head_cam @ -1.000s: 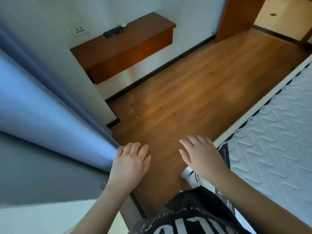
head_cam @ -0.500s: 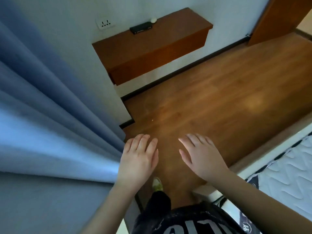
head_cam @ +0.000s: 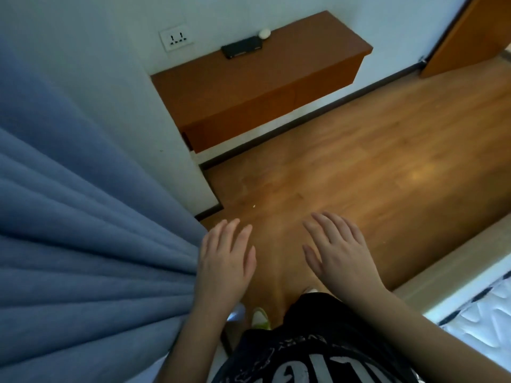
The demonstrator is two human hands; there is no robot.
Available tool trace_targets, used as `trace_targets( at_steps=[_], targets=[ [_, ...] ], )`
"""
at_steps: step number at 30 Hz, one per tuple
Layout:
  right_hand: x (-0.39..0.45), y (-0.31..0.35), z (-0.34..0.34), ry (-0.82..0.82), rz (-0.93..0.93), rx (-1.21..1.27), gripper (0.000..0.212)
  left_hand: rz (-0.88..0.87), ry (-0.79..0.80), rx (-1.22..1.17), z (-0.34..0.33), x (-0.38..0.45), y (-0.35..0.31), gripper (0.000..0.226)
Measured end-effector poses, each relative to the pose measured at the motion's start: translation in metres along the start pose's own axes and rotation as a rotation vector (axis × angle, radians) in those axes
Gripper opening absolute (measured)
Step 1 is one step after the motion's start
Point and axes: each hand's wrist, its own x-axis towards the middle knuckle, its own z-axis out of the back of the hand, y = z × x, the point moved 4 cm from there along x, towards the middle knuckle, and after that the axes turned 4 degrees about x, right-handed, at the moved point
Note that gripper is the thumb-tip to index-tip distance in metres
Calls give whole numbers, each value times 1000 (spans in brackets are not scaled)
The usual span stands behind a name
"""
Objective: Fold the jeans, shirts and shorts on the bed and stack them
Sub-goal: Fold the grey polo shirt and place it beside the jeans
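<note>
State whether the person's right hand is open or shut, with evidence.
Open: the right hand has its fingers straight and spread above the floor, holding nothing.

Left hand (head_cam: 225,262) and right hand (head_cam: 341,254) extended forward side by side, palms down, fingers straight and slightly spread, holding nothing, forearms bare.

Quick count here: two hands, left hand (head_cam: 225,261) and right hand (head_cam: 341,251), both flat with nothing in them. One blue curtain (head_cam: 83,230), one wooden shelf (head_cam: 260,87), one black box (head_cam: 242,50) on it plus one little white thing (head_cam: 264,33) (can't tell what). One wall socket (head_cam: 176,40), one mattress corner (head_cam: 484,322), two shoe tips.
</note>
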Motion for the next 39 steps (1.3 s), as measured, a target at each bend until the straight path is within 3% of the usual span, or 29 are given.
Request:
trace_targets(
  at_steps=[7, 16, 22, 30, 39],
  targets=[
    [51, -93, 6, -68, -72, -13, 44, -174, -16, 10, -25, 119, -70, 39],
    [86, -258, 46, -41, -307, -76, 46, -444, 21, 56, -38, 269, -212, 38],
    [119, -326, 56, -15, -491, -85, 49, -575, 108, 109, -46, 356, -268, 42],
    [188, -415, 65, -41, -649, -142, 47, -756, 24, 49, -82, 490, -331, 41],
    [196, -510, 89, -82, -914, -170, 51, -1091, 69, 19, -99, 594, -442, 39]
  ],
)
